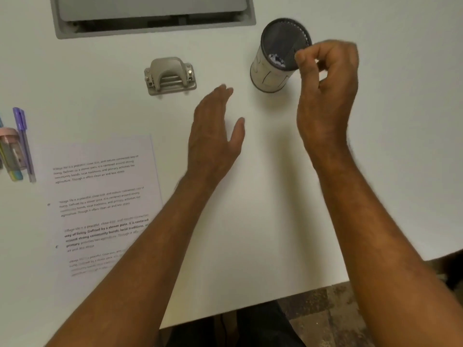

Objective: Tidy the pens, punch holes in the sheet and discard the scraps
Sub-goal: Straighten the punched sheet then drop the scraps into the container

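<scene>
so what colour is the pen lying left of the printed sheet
Purple, with a clear lower barrel; the pen shows best in the head view, beside the sheet.

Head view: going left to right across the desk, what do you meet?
Pens → printed sheet → hole punch → left hand → mesh cup → right hand.

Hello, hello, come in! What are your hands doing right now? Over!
Right hand pinched at mesh bin rim, fingers too blurred to show a scrap. Left hand open, flat, empty. Scraps in bin; sheet punched; hole punch idle. Nothing in the way.
</scene>
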The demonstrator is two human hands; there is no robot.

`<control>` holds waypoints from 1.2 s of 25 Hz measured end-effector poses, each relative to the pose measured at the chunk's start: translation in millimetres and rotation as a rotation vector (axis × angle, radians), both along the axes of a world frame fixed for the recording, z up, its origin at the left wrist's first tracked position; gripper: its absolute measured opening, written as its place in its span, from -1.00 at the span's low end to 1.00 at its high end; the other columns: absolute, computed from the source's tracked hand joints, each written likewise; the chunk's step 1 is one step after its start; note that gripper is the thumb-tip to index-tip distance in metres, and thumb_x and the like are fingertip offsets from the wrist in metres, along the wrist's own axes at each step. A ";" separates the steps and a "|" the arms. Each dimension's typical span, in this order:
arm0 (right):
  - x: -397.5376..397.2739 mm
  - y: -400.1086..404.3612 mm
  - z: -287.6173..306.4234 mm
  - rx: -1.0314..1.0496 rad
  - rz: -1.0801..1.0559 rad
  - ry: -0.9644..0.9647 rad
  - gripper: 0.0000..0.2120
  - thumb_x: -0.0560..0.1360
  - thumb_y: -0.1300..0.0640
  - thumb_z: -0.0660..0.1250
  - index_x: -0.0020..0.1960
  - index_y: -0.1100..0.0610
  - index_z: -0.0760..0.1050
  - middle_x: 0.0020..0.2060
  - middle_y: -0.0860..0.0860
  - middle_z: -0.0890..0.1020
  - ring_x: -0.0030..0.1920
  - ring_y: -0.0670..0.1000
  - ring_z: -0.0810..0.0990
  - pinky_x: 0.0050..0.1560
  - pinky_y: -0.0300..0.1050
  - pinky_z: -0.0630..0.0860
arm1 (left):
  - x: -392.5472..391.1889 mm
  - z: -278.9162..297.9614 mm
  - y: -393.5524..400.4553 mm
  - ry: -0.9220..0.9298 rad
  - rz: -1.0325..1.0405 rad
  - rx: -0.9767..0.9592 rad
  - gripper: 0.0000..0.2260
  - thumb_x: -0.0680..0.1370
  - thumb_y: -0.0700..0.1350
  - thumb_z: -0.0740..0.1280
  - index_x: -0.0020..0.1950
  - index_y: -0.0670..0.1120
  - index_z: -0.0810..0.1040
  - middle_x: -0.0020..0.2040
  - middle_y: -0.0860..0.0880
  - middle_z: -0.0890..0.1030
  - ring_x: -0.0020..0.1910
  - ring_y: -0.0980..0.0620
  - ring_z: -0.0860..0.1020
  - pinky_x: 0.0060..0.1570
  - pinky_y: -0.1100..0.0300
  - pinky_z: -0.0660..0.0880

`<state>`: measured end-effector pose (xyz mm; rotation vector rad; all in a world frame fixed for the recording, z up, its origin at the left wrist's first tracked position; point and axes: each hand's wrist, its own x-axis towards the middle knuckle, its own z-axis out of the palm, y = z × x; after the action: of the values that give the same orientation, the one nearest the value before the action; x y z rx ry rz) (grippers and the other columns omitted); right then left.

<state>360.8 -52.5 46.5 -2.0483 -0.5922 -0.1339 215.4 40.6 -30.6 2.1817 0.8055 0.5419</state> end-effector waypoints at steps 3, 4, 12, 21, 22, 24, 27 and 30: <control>38.7 16.7 2.4 -0.207 -0.012 -0.113 -0.84 0.59 -0.01 0.34 0.00 0.06 0.62 0.04 -0.07 0.56 0.10 -0.05 0.53 0.11 -0.08 0.55 | 50.5 13.4 13.0 0.020 -0.014 -0.100 -0.35 0.57 0.07 0.42 0.58 -0.12 0.30 0.56 -0.06 0.40 0.54 -0.02 0.34 0.51 0.20 0.26; 48.8 20.6 1.1 -0.299 -0.003 -0.140 -0.82 0.59 -0.05 0.34 0.02 0.03 0.63 0.07 -0.07 0.58 0.15 -0.02 0.52 0.14 -0.02 0.55 | 64.3 15.8 16.9 0.024 -0.005 -0.147 -0.30 0.54 0.09 0.44 0.60 -0.11 0.28 0.57 -0.05 0.38 0.55 -0.01 0.33 0.51 0.19 0.26; 75.0 30.4 -3.9 -0.581 0.117 -0.121 -0.86 0.59 -0.02 0.41 0.08 -0.02 0.68 0.18 0.00 0.57 0.26 0.04 0.48 0.24 -0.03 0.52 | 102.1 11.7 26.4 0.017 -0.032 -0.201 -0.27 0.49 0.10 0.48 0.57 -0.09 0.29 0.50 0.01 0.44 0.47 0.01 0.39 0.43 0.18 0.37; 42.3 17.2 10.5 -0.220 0.193 -0.110 -0.87 0.60 0.11 0.34 0.06 0.15 0.60 0.05 0.01 0.59 0.00 -0.07 0.60 -0.04 -0.18 0.60 | 50.5 9.6 24.9 0.058 0.052 -0.104 -0.41 0.60 0.01 0.39 0.59 -0.09 0.31 0.52 0.02 0.44 0.50 0.06 0.37 0.43 0.42 0.20; 29.1 13.2 10.6 -0.162 0.180 -0.088 -0.88 0.58 0.12 0.38 -0.01 0.18 0.58 0.02 0.04 0.57 -0.04 -0.08 0.58 -0.08 -0.19 0.58 | 33.8 7.7 22.3 0.064 0.071 -0.069 -0.45 0.62 -0.01 0.36 0.58 -0.09 0.33 0.52 0.01 0.44 0.50 0.06 0.36 0.44 0.44 0.18; -4.2 2.0 1.8 -0.099 0.178 0.006 -0.91 0.55 0.18 0.41 -0.05 0.20 0.55 -0.02 0.03 0.52 -0.09 -0.10 0.54 -0.12 -0.16 0.57 | -4.0 1.7 13.9 0.078 0.099 0.005 -0.52 0.64 -0.07 0.32 0.55 -0.12 0.37 0.50 -0.03 0.46 0.49 0.02 0.37 0.48 0.40 0.17; -63.1 -21.9 -29.8 -0.151 0.224 0.158 -0.90 0.57 0.25 0.38 0.08 0.16 0.60 0.06 0.00 0.53 -0.01 -0.08 0.59 -0.01 -0.09 0.61 | -57.3 -13.3 -2.3 0.136 0.082 0.072 -0.56 0.64 -0.17 0.28 0.53 -0.17 0.40 0.51 -0.11 0.46 0.52 -0.08 0.38 0.58 0.12 0.22; -115.3 -50.2 -63.6 -0.349 0.249 0.213 -0.68 0.60 0.22 0.35 0.35 0.10 0.56 0.25 -0.01 0.53 0.26 -0.01 0.52 0.27 -0.03 0.54 | -89.7 -24.7 -16.4 0.272 0.022 0.113 -0.55 0.64 -0.16 0.23 0.55 -0.18 0.37 0.58 -0.13 0.36 0.60 -0.12 0.27 0.60 -0.10 0.17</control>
<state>245.5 -102.7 -17.1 -2.2621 -0.7712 0.3531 125.7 24.2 -55.3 2.3862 0.9630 0.3108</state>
